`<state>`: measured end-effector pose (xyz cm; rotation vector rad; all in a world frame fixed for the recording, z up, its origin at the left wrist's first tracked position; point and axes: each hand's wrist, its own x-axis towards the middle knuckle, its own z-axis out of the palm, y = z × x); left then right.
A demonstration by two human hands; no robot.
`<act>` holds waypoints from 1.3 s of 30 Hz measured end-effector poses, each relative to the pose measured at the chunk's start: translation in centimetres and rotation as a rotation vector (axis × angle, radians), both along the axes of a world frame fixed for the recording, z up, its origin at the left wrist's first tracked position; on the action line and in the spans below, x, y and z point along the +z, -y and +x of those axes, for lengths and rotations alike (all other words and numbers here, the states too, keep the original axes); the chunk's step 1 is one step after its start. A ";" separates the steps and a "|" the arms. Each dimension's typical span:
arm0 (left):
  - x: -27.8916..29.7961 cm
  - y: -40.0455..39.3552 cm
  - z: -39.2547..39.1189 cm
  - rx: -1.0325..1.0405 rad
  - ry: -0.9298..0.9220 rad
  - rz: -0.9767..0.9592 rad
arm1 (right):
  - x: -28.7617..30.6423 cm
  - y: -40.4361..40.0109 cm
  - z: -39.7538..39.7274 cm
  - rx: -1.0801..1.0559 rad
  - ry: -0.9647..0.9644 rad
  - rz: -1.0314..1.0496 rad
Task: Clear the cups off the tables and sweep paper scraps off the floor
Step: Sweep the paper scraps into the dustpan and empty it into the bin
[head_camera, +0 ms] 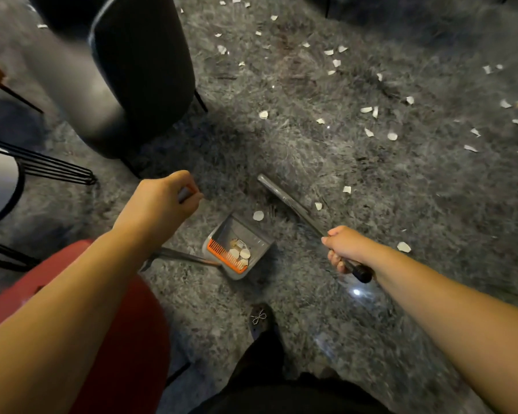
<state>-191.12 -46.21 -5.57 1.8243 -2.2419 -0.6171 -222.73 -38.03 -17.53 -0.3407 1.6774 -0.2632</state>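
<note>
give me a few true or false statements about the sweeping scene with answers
1. The dustpan already holds some paper scraps. True.
2. The right hand is empty. False: it grips the broom handle.
3. Many paper scraps lie on the floor to the upper right. True.
4. The dustpan's comb edge is blue. False: it is orange.
5. The left hand lies flat and open on the floor. False: it is raised, fingers curled round a handle end.

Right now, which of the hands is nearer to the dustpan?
Right. The right hand grips the broom handle just right of the dustpan; the left hand holds a handle farther up-left.
</note>
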 end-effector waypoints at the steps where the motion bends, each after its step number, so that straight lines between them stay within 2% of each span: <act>1: -0.4 0.7 0.2 0.000 0.008 0.008 | -0.5 1.1 0.5 0.019 -0.007 0.001; 7: -2.2 3.7 0.7 -0.047 0.065 -0.021 | -2.9 5.3 3.7 0.195 -0.067 0.068; 14: -2.5 4.8 1.2 -0.062 0.079 -0.029 | -1.6 4.5 7.2 0.384 -0.018 0.129; 19: -2.1 5.8 0.1 -0.063 0.044 -0.029 | -0.3 3.5 5.4 0.248 0.127 0.185; 25: -1.1 6.5 -2.4 -0.149 0.053 0.005 | 1.7 0.8 2.0 0.076 0.166 0.157; 39: 0.2 8.8 -16.3 -0.294 0.060 0.007 | 2.6 1.2 -13.8 -0.239 0.006 0.014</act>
